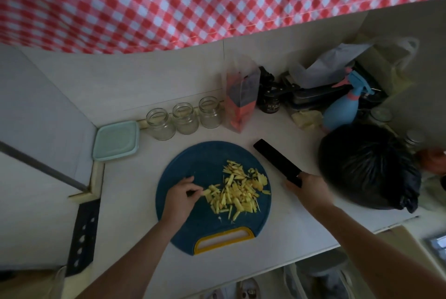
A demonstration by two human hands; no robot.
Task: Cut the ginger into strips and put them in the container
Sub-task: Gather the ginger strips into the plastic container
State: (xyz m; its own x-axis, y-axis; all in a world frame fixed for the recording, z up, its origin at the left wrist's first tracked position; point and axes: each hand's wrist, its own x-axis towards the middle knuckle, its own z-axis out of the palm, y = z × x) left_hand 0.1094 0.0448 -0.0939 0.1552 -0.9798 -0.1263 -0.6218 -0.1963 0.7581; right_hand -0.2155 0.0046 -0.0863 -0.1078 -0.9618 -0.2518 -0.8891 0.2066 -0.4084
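A pile of pale yellow ginger strips [237, 190] lies on the right half of a round blue cutting board [193, 171] with a yellow handle slot. My left hand [179, 198] rests on the board at the pile's left edge, fingertips pinching a ginger strip. My right hand [311, 190] grips the handle of a black-bladed knife [277, 161], whose blade lies flat on the counter just right of the board. A light green lidded container [115, 140] sits at the back left.
Three empty glass jars [184, 117] stand behind the board. A clear pouch [241, 101], dark bottle, blue spray bottle [342, 110] and a black plastic bag [366, 166] crowd the right. A black perforated bracket [83, 233] lies at left.
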